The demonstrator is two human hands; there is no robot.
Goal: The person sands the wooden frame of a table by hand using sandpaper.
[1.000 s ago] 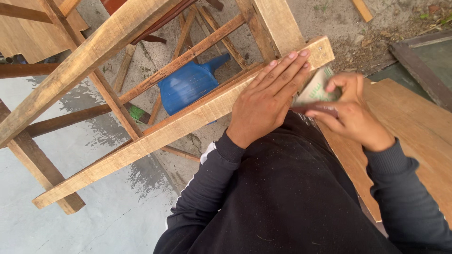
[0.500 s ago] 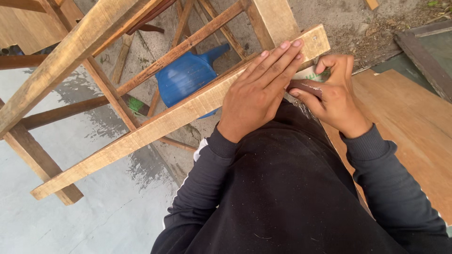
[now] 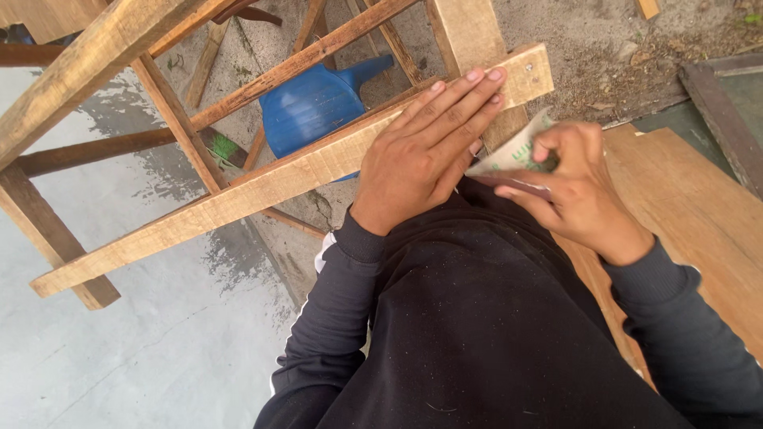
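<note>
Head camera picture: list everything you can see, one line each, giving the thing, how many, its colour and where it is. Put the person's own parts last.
Wooden rail: one, pale, running from lower left to upper right, under the left hand.
Wooden frame bars: several, brown, crossing behind the rail.
Blue plastic can: one, blue, on the ground behind the frame.
Sandpaper sheet: one, pale grey-green, pinched in the right hand beside the rail's end.
Wooden board: one, orange-brown, flat at the right.
Concrete floor: grey, damp patches, lower left.
Left hand: flat on the rail, fingers spread.
Right hand: closed on the sandpaper sheet.
Dark sleeves and clothing: black, bottom centre.
</note>
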